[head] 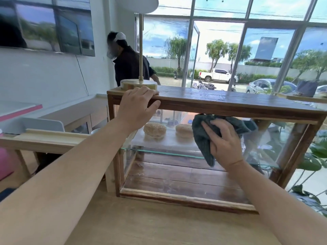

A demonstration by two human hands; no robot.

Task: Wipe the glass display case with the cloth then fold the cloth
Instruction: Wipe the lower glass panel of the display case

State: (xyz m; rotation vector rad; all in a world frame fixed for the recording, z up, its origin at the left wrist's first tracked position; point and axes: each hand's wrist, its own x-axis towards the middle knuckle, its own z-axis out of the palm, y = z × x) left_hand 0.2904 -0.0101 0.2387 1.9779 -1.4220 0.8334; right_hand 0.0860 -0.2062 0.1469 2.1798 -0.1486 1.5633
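The glass display case point(208, 105) has a dark wooden frame and stands on a light wooden counter. Two sesame buns rest on its inner glass shelf point(159, 151). My left hand point(137, 103) grips the front edge of the case's wooden top near its left corner, fingers curled over it. My right hand point(223, 141) presses a dark grey cloth point(203, 137) flat against the front glass pane, just under the top rail, right of centre. The cloth bunches above my fingers and hangs down to the left of my palm.
A lamp point(139, 82) with a round base stands on the case's top left corner, just behind my left hand. A person in dark clothes point(129, 64) stands beyond the case by the window. A lower wooden counter point(44, 138) lies at left; plant leaves point(316, 156) at right.
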